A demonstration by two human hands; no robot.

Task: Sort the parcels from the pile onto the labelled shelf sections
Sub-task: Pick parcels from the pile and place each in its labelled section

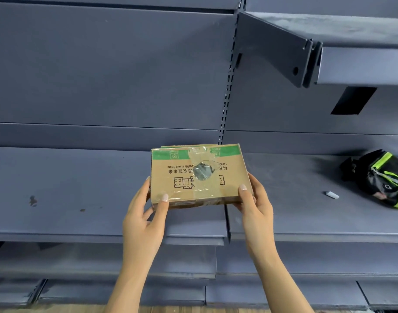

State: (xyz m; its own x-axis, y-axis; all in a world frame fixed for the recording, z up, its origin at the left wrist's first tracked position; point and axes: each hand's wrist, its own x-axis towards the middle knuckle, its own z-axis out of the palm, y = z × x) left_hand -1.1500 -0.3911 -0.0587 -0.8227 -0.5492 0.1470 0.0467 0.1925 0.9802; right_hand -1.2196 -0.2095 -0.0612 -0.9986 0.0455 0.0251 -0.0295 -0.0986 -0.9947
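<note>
While the parcel (pixel 193 175) is held between both hands, these relations are recorded:
Left hand (pixel 146 213): clasped on the near left corner, thumb on top.
Right hand (pixel 254 199): clasped on the near right corner, thumb on top; neither hand is nearer.
Long axis: set crosswise, hand to hand.
Parcel position: just beyond the fingertips (pixel 147 180), over the shelf (pixel 69 188), astride the seam (pixel 226 220) between two sections.
Shelf contact: cannot be told.
</note>
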